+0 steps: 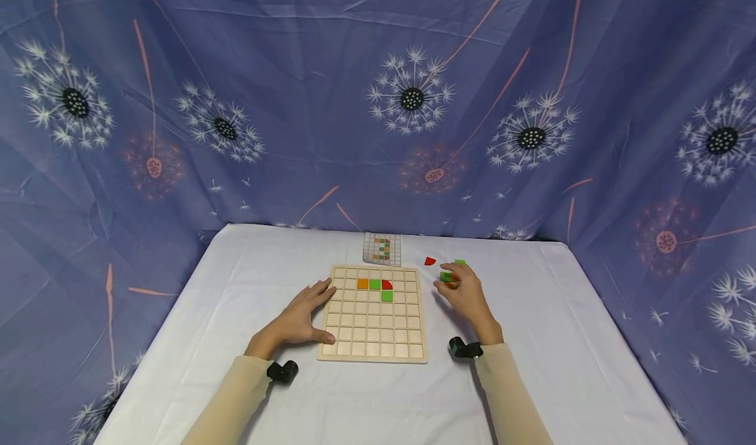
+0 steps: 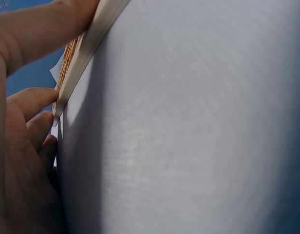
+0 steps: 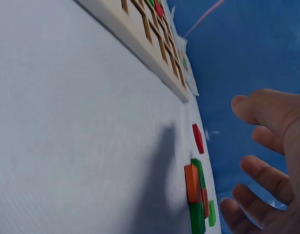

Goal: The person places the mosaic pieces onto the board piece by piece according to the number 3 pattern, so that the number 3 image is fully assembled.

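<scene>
A wooden grid board lies mid-table; in the left wrist view only its edge shows. In its upper rows sit an orange tile, a green tile, a red quarter-round tile and another green tile. My left hand rests flat against the board's left edge, fingers straight. My right hand hovers with loosely spread fingers over a small pile of green and orange tiles, holding nothing.
A pattern card lies just behind the board. A loose red piece and a green piece lie right of it. The white tablecloth is ringed by a blue flowered cloth backdrop.
</scene>
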